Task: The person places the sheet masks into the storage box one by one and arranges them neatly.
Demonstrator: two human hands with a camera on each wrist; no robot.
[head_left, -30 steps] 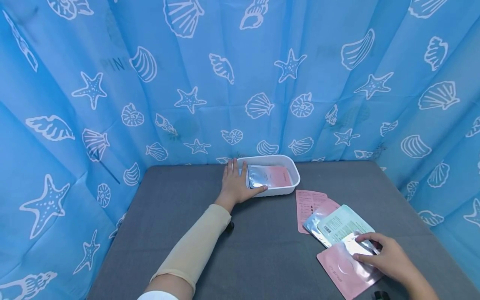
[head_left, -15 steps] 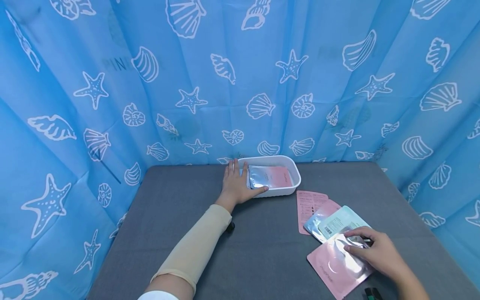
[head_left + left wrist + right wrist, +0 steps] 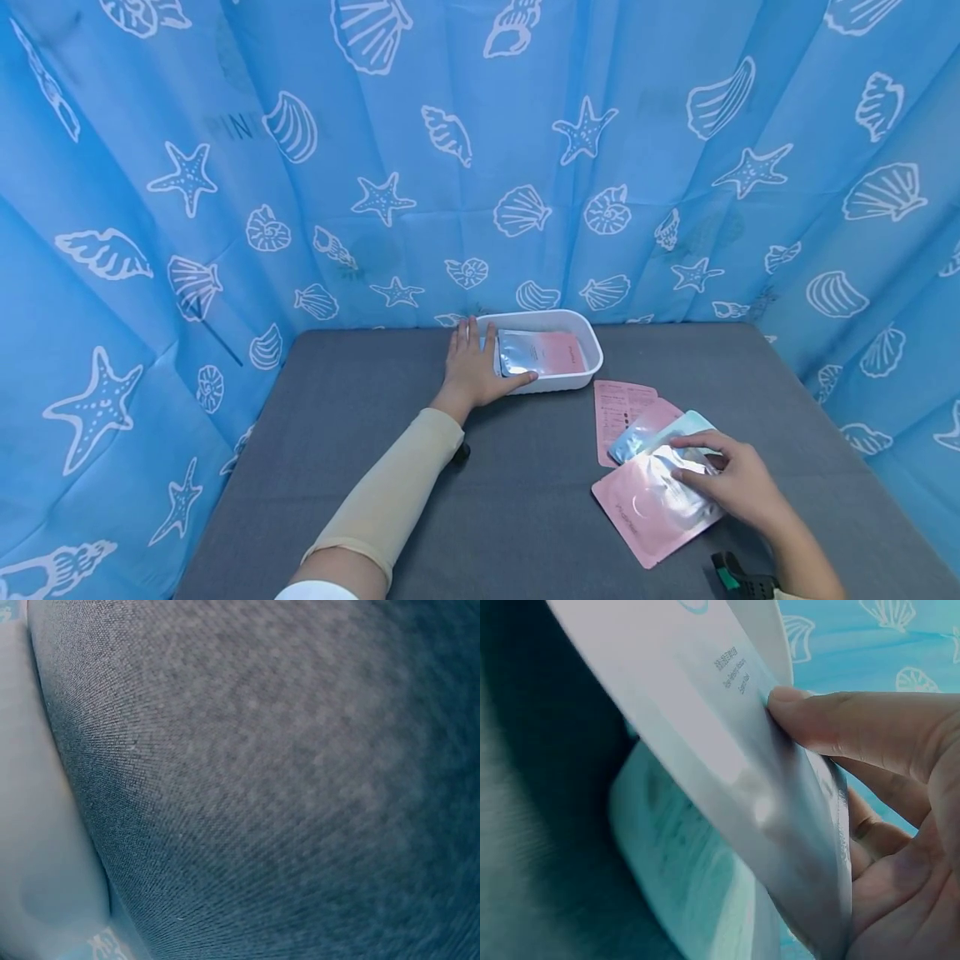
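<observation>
I judge the pink sachet [image 3: 651,508] on the bench [image 3: 525,500] light, limp and slick (foil face), best pinched at its edge as my right hand [image 3: 731,483] does, while my left hand [image 3: 472,367] lies spread against the tray [image 3: 592,367].

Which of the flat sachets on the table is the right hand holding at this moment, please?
The pink-and-silver sachet nearest the camera, topmost of the loose pile: the right hand pinches its edge. The others lie untouched beneath it.

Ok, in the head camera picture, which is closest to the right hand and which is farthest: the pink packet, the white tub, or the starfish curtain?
1. Pink packet: held in the right hand, front right of the table.
2. White tub: farther back, mid-table, beside the left hand.
3. Starfish curtain: behind the table, farthest.
</observation>
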